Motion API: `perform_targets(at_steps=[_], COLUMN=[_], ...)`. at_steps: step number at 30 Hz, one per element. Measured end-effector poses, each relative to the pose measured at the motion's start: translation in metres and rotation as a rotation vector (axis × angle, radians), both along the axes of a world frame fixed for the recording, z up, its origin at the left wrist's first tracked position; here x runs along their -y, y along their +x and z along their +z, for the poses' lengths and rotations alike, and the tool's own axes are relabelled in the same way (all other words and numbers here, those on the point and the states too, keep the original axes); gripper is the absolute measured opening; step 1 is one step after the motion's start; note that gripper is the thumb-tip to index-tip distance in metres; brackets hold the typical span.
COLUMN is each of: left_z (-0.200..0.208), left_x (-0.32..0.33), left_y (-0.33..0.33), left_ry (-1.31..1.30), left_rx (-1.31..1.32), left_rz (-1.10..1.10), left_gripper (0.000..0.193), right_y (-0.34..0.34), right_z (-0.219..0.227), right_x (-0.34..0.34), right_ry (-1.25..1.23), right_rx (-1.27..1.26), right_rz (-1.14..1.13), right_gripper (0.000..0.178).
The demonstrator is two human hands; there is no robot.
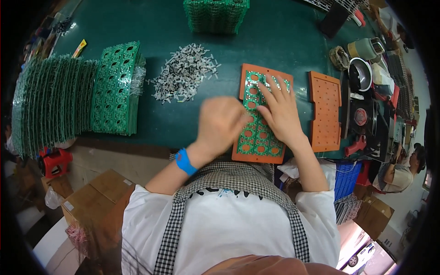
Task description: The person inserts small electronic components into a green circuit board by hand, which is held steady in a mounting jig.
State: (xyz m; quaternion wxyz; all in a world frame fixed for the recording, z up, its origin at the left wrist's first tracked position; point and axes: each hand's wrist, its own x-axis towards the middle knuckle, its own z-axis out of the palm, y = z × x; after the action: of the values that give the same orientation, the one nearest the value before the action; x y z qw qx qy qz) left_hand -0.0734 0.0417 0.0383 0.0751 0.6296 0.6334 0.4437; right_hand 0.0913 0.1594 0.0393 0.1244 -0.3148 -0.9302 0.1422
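A green circuit board panel (249, 133) with rows of round cut-outs lies on an orange fixture plate (259, 158) in front of me. My right hand (283, 114) rests over the panel's right side, fingers spread out flat. At the panel's left edge is my left hand (221, 121), slightly blurred, its fingers curled into a pinch; whatever lies between the fingertips is hidden. Beyond the left hand, a loose pile of small whitish parts with dark ends (182, 73) is heaped on the dark green table (162, 123).
Many green board panels (55, 101) stand in a row at the left, beside a thicker stack (114, 89). Another stack (216, 16) sits at the far edge. A second orange plate (326, 112) lies right, near a white-lined bowl (361, 74). A co-worker (398, 174) is far right.
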Motion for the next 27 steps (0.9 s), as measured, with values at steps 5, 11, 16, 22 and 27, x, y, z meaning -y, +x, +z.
perform_targets(at_steps=[5, 11, 16, 22, 27], left_z=[-0.006, -0.020, -0.015, -0.004, -0.008], left_x=[-0.039, -0.047, -0.035, -0.023, -0.021], left_y=[-0.050, -0.063, -0.062, -0.056, -0.037], left_ry=[-0.198, -0.262, -0.260, -0.230, -0.239], left_rx=[-0.390, -0.352, -0.223, 0.386, 0.965], left_rz=[0.367, 0.405, 0.383, 0.315, 0.102], left_gripper=[0.024, 0.018, 0.009, 0.007, 0.005], right_y=[-0.017, -0.008, -0.002, -0.023, -0.055], right_z=[-0.005, -0.012, -0.012, 0.012, 0.027], right_x=[-0.008, -0.053, -0.050, -0.025, -0.008], right_ry=[0.054, -0.003, -0.092, -0.111, -0.667], right_rx=[0.189, -0.108, -0.150, -0.256, -0.433], right_rz=[0.172, 0.018, 0.026, 0.015, 0.070], right_gripper=[0.061, 0.048, 0.045, 0.035, 0.026])
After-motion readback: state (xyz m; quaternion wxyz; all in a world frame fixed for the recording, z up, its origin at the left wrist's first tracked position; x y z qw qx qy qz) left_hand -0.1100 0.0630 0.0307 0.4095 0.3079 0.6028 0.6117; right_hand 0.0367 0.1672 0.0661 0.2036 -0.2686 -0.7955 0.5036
